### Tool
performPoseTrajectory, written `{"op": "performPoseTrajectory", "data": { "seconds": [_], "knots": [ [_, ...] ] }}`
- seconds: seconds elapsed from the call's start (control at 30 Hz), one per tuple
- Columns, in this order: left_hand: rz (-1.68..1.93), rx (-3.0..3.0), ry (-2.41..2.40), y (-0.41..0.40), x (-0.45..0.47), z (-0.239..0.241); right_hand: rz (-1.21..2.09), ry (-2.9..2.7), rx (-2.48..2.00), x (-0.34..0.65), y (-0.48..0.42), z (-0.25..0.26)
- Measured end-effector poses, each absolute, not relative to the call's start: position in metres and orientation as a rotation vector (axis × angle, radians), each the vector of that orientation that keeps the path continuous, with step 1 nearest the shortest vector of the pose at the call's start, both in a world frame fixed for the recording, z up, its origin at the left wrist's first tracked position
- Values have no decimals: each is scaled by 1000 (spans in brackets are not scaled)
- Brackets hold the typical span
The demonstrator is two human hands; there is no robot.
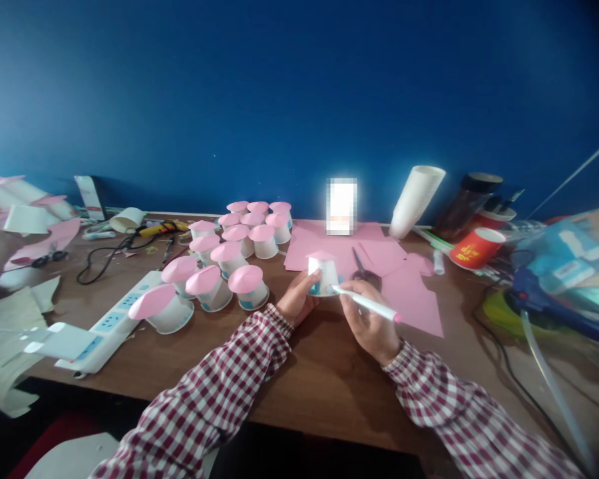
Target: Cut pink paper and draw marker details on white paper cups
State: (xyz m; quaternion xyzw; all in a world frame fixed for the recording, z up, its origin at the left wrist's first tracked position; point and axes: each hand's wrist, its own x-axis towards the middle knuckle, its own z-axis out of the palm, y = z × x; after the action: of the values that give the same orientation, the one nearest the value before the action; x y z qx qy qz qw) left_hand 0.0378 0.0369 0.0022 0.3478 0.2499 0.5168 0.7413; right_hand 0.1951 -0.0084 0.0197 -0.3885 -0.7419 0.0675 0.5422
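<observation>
My left hand (pixel 298 297) is closed around the left side of a white paper cup (pixel 323 278), which stands upside down with a pink paper cone on top. In my right hand (pixel 372 326) is a white marker pen (pixel 369 305) with a pink end; its other end points at the cup's side, and I cannot tell whether it touches. Just behind my right hand lies a pair of scissors (pixel 362 265) on pink paper (pixel 416 303). To the left stand several similar upturned cups (pixel 249 299) with pink cone tops.
A white power strip (pixel 112 326) with a plugged-in charger (pixel 62 340) lies at the left. Behind the paper glows a bright, blurred screen (pixel 342 206). A leaning stack of white cups (pixel 416 199) and a red paper cup (pixel 476 247) are at the right, near a cable.
</observation>
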Motion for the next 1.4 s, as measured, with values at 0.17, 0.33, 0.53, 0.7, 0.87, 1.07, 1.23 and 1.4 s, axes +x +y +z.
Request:
{"op": "performPoseTrajectory", "data": {
  "seconds": [0.17, 0.33, 0.53, 0.7, 0.87, 1.07, 1.23, 1.4],
  "knots": [
    [1139, 757, 546, 36, 39, 4, 157, -1760, -911, 195, -8, 19],
    [1147, 740, 545, 36, 39, 4, 156, -1762, -910, 195, -8, 20],
    [1142, 770, 548, 36, 39, 4, 177, -1768, -898, 194, -9, 22],
    [1129, 792, 543, 35, 38, 5, 169, -1769, -886, 194, -8, 22],
    [1123, 795, 555, 35, 38, 4, 170, -1775, -912, 195, -8, 21],
    [1129, 749, 583, 36, 39, 5, 179, -1771, -888, 195, -8, 19],
    [1142, 749, 570, 35, 41, 8, 186, -1772, -883, 195, -8, 19],
    [1144, 736, 590, 35, 40, 8, 225, -1775, -891, 195, -8, 18]
  ]
}}
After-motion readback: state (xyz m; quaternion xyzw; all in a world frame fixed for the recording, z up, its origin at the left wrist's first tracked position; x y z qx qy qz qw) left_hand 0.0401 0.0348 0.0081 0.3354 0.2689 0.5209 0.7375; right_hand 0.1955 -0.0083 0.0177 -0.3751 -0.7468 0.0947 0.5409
